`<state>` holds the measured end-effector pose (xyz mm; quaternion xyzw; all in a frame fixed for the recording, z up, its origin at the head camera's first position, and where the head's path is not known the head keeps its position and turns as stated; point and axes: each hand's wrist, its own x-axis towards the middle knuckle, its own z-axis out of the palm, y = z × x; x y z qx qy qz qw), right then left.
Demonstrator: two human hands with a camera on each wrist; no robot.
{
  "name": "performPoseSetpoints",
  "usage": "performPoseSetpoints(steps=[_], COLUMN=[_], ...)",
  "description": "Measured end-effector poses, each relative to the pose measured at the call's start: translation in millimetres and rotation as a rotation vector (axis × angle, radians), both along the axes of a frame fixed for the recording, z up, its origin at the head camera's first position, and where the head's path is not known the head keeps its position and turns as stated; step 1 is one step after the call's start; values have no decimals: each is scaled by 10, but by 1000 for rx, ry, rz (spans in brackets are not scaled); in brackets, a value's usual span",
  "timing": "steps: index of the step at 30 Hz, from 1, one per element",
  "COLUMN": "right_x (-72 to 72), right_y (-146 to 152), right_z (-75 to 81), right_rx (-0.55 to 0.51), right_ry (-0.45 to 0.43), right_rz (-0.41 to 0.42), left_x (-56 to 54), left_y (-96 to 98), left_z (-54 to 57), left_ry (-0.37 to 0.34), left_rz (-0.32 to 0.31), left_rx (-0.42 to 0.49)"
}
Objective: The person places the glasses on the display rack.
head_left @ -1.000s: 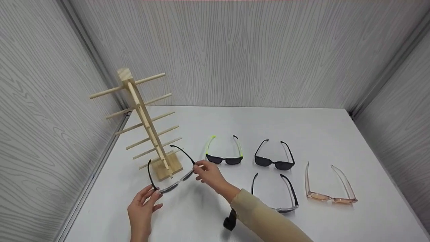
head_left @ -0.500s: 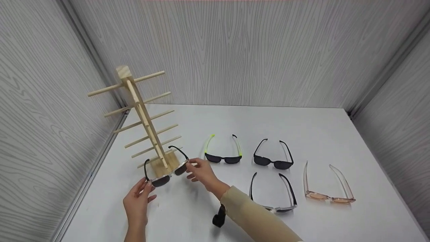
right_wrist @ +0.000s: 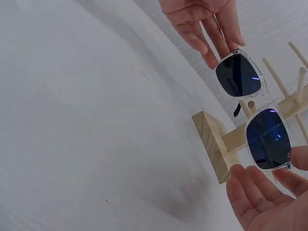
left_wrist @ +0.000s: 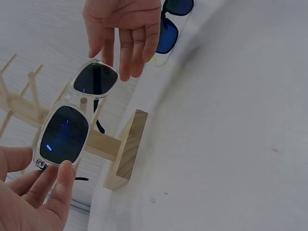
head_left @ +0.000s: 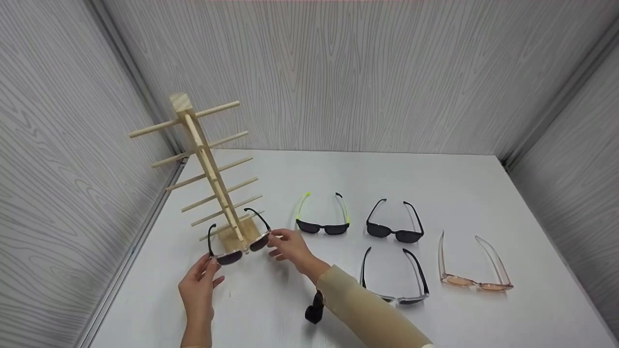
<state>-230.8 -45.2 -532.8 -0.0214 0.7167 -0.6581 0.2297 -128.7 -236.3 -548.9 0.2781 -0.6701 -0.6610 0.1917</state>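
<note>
A pair of sunglasses (head_left: 229, 257) with a clear frame, dark lenses and black temples is held between both hands at the foot of a wooden display rack (head_left: 213, 179). My left hand (head_left: 197, 285) pinches the left hinge corner, thumb in front. At the other corner my right hand (head_left: 292, 249) pinches with thumb and fingertips, its other fingers loose. The temples point away, one on each side of the post, over the lowest rods. In the left wrist view a peg end (left_wrist: 83, 102) shows right at the bridge, between the two lenses (left_wrist: 65, 134).
On the white table (head_left: 435, 183) to the right lie black-and-lime sunglasses (head_left: 321, 228), black sunglasses (head_left: 394, 234), clear-framed sunglasses (head_left: 408, 300) and pink-framed glasses (head_left: 476, 284). Grey wood-grain panels (head_left: 338, 72) stand behind and on both sides. A black strap piece (head_left: 314, 311) hangs under the right sleeve.
Both hands have brought the sunglasses left and in against the rack's foot. The lenses have tilted to face me more. The other glasses have stayed put.
</note>
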Motion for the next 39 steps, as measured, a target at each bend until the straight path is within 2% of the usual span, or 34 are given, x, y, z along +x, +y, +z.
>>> performPoseSetpoints(steps=[4,5,7,10,12,16,19,23,26,29,33,37,39], right_x=[-12,-16,-23,-27,-20,6,26,50,64,79,106,156,189], right_y=[3,5,11,26,35,65,100,170,234,298,388,480,512], right_z=[-27,-32,-42,-55,-60,-66,-80,-96,-110,-119,-92,-34,-8], right_rx=[7,8,8,7,0,-9,-15,-1,11,14,16,-6,-16], right_ry=[-14,-18,-28,-39,-40,-20,-15,-35,-48,-57,-61,-78,-84], right_rz=[13,15,23,29,30,32,34,27,15,4,-8,-18,-17], left_x=[-32,-44,-39,-33,-31,-36,-64,-110,-104,-80,-59,31,36], left_y=[-31,-55,-47,-50,-41,-71,-109,-122,-77,-26,61,232,277], left_z=[-90,-147,-136,-158,-146,-246,-428,-686,-749,-749,-693,-406,-396], left_ry=[-18,-3,-2,15,-20,-49,-56,-104,-148,-165,-182,-220,-228], left_rz=[20,18,18,16,18,10,20,40,33,16,-3,-46,-59], left_rx=[20,42,25,44,33,61,68,59,47,58,61,118,142])
